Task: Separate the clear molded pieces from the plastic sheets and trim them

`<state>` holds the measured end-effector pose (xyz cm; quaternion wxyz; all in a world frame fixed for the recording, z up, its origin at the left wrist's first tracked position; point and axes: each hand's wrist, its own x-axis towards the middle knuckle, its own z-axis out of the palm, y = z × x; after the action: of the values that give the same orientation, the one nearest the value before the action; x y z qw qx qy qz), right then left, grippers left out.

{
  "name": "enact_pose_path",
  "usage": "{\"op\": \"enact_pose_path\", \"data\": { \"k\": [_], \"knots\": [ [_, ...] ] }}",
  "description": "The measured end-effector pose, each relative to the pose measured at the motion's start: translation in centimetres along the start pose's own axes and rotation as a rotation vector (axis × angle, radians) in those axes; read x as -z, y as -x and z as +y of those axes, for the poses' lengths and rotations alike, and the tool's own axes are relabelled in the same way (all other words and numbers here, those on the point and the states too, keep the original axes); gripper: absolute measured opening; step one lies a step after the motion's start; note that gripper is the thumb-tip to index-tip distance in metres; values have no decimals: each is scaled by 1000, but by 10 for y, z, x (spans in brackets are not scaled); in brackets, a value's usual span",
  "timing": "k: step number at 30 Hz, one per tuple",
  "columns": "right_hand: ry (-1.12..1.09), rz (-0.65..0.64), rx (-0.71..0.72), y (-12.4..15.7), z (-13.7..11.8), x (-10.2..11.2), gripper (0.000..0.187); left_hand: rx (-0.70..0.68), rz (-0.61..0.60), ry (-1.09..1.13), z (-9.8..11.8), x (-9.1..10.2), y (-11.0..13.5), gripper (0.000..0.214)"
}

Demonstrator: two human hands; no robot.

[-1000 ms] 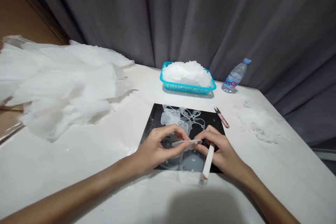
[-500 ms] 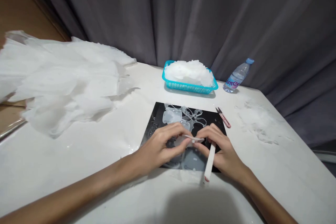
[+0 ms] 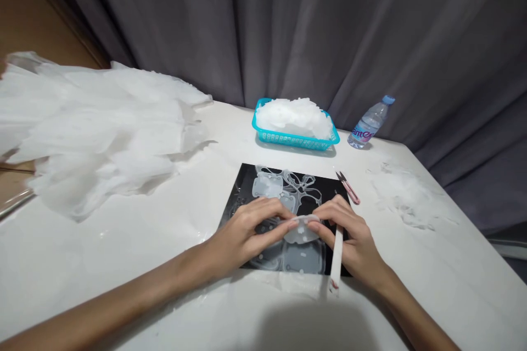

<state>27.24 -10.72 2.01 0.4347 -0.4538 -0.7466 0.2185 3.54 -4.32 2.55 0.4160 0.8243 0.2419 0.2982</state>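
Observation:
Between my left hand and my right hand, a small translucent white plastic piece with holes in it is pinched by its two sides. A slim white stick, reddish at its lower end, is also tucked in my right hand and points down toward me. Both hands hover over a black mat. On the mat lie more clear, rounded flat pieces and a tangle of thin clear outline strips. My hands hide part of the mat.
A turquoise basket heaped with white pieces stands at the back, beside a water bottle. Pink thread snips lie right of the mat. Clear scraps are farther right. A big pile of translucent sheets fills the left.
The translucent piece has tilted from nearly edge-on so its flat face shows. The white stick has swung slightly right with my right hand. The view has shifted a little.

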Motion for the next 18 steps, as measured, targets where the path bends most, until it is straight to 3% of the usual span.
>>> {"op": "enact_pose_path", "data": {
  "k": [4, 7, 9, 12, 15, 18],
  "knots": [
    [42, 62, 21, -3, 7, 1, 11, 26, -35, -99, -5, 4, -1, 17],
    [82, 211, -27, -29, 17, 8, 10, 10, -84, -298, -13, 14, -2, 22],
    [106, 333, -93, -68, 25, 17, 22, -19, -121, -417, -21, 23, -3, 35],
    [140, 436, -147, -148, 36, 34, 34, -50, -148, -540, -34, 33, -2, 50],
    [198, 478, -202, -225, 50, 44, 38, -30, -149, -605, -44, 34, 0, 60],
    [275, 449, -312, -265, 66, 45, 36, 3, -135, -607, -48, 32, 2, 64]
  ]
}}
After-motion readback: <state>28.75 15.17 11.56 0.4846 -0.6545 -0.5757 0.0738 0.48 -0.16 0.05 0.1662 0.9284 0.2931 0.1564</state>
